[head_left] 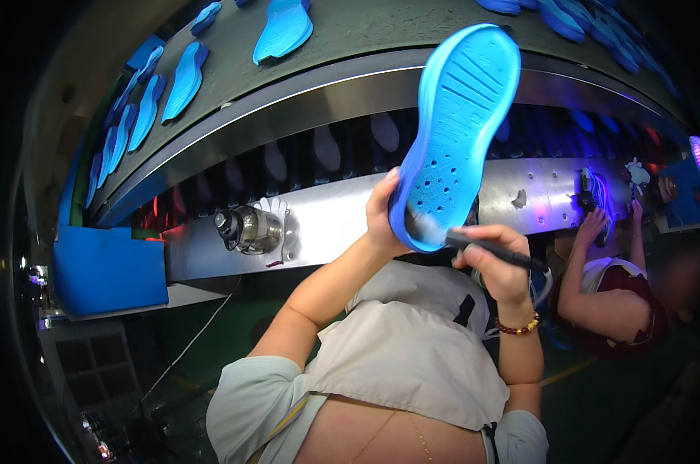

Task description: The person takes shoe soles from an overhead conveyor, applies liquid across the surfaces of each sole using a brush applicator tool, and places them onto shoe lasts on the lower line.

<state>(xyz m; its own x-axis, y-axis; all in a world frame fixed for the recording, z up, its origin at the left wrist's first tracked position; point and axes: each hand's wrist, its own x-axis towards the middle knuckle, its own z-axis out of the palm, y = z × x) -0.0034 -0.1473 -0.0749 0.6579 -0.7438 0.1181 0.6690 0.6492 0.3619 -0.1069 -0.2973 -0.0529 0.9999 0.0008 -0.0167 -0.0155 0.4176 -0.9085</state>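
Blue shoe sole (474, 100) is held up in front of the person's body, above the near edge of the metal desk (331, 213), its hollow side facing the camera. Its long axis runs from the heel, low between the two hands, up and slightly right to the toe, which overlaps the dark belt (365, 35) in view. The left hand (382, 213) is the nearer, touching the heel's left side: its thumb lies along the rim, while the other fingers are mostly hidden behind. The right hand (498, 261), just beside the heel's lower right, has its fingers closed in a pinch on a black-handled brush (512, 255), whose pale bristles point left into the heel and appear to touch it.
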